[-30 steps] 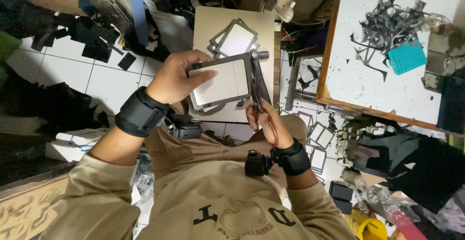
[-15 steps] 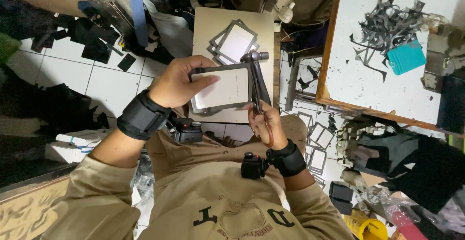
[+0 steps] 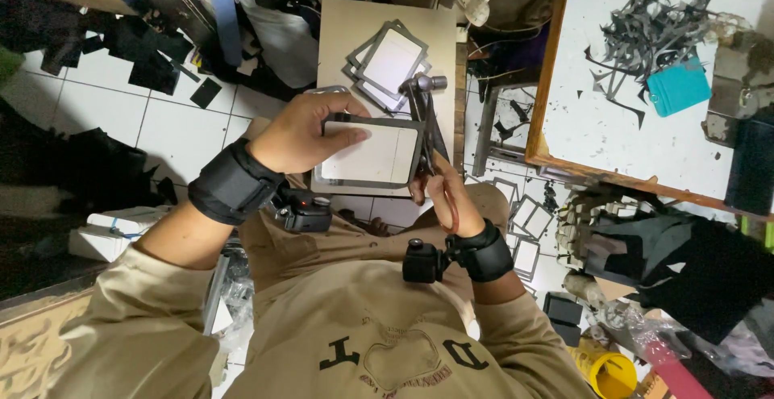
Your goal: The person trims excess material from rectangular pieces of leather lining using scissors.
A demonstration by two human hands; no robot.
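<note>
My left hand (image 3: 302,129) holds a flat rectangular panel (image 3: 379,155) with a white face and a dark grey border, thumb on its front. My right hand (image 3: 439,193) grips a pair of dark scissors (image 3: 423,117) whose blades run up along the panel's right edge. Both wrists wear black bands with small cameras. Just beyond the hands, a stack of similar grey-framed panels (image 3: 389,62) lies on a small beige table (image 3: 347,28).
A white worktop with a wooden rim (image 3: 556,76) at the right carries grey cut strips (image 3: 645,28) and a teal block (image 3: 679,86). More framed pieces (image 3: 528,222) lie on the tiled floor by my right knee. Black scraps (image 3: 153,68) litter the left floor.
The panel and scissors have shifted slightly lower and to the right in my hands; the scissors stay along the panel's right edge.
</note>
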